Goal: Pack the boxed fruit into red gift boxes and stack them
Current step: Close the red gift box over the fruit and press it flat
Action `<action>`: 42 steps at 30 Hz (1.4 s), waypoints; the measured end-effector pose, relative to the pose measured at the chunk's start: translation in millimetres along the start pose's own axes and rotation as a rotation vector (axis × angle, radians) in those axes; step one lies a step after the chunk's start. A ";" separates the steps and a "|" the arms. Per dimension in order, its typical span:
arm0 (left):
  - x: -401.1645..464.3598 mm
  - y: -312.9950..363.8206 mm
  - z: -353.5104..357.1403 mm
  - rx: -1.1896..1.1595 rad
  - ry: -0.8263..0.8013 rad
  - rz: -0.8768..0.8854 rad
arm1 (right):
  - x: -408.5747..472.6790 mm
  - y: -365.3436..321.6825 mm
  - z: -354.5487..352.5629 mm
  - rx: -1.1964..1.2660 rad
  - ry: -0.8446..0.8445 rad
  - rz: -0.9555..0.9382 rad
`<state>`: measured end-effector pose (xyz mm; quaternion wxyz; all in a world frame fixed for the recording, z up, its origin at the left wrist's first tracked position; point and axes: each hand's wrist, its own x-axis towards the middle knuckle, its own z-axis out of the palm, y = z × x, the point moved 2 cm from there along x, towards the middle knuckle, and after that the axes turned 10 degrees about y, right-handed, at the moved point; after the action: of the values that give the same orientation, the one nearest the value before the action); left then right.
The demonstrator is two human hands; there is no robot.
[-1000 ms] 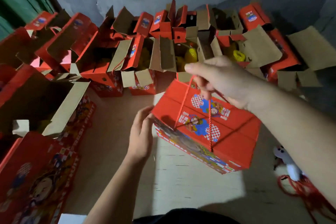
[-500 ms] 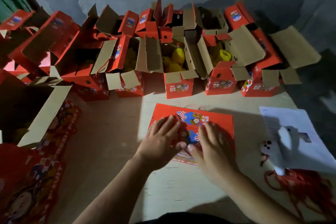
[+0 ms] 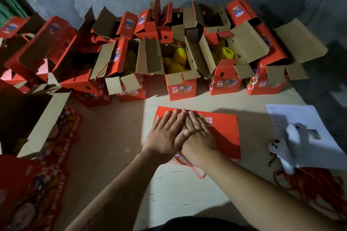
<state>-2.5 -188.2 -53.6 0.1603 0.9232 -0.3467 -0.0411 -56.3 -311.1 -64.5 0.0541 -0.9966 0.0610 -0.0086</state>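
Currently, item 1: closed red gift box [image 3: 219,127], lying flat on the pale floor [image 3: 187,184], centre of scene, just nearer than the row of open boxes. Long axis runs left–right; broad top face up, flaps shut, a fold seam running left–right across the lid. Colour print w/ characters at the far edge, reading upside-down from here. Red cord handle [image 3: 197,171] trails out from under the near edge.

Hands: both directly on top of the box, over its left half. Left hand [image 3: 167,137] flat, fingers straight and spread, pointing far; it lies across the right hand [image 3: 199,133], which is also flat, palm down on the lid. Neither curls round anything; they press, not grip. Box's right half bare, extends right of the hands. Both equally near; right hand is the one in contact w/ the lid.

Judgement: lid is being pressed shut; a lift for stacking would need hands shifted to the short ends or the cord.

Item 2: open gift boxes [image 3: 180,69], far row, flaps up, netted yellow fruit [image 3: 180,56] inside several. More boxes at left, approx. dim.

Misc.: paper sheet [image 3: 300,118], white plush toy [image 3: 281,152], loose red cord bundle [image 3: 309,182], all right of the box, apart from it.
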 end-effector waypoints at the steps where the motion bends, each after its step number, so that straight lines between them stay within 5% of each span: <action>1: -4.5 -8.4 2.8 0.059 0.009 0.015 | -4.1 7.4 0.2 0.013 0.020 0.016; 9: -17.2 -29.6 -8.6 0.184 0.055 -0.174 | -50.2 127.2 -22.2 0.025 -0.008 0.356; 13: -10.5 22.5 16.2 0.125 -0.046 0.236 | -28.0 76.1 -25.0 0.117 0.133 0.095; 15: -12.8 13.2 17.5 0.222 -0.048 0.274 | -32.5 58.8 -17.7 0.024 0.103 -0.044; 19: -27.8 -50.4 -3.3 0.199 0.062 -0.128 | -46.0 115.6 -21.2 0.018 0.086 0.178; 24: -49.3 -41.7 33.6 -0.541 0.320 -0.774 | -45.4 149.8 -20.0 0.470 -0.103 0.637; 27: -43.5 -14.4 60.3 -1.103 0.124 -1.047 | -59.2 126.4 7.4 0.864 -0.206 0.760; 29: -41.7 -5.4 67.3 -1.268 0.075 -1.154 | -58.5 126.7 18.5 1.044 -0.100 0.986; 32: -43.8 -4.8 53.4 -1.164 0.101 -1.143 | -31.3 138.2 17.0 1.262 -0.027 1.159; 39: -25.6 20.6 -32.9 -1.306 0.346 -0.705 | 29.1 126.8 -22.9 1.114 -0.540 0.801; 42: -12.3 38.4 -70.0 -1.358 0.347 -0.555 | 48.8 102.9 -36.4 0.928 -0.389 0.606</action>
<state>-22.8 -188.7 24.6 0.7305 0.6680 0.0304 -0.1386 -21.2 -422.5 -39.0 0.4951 -0.7900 0.3220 0.1646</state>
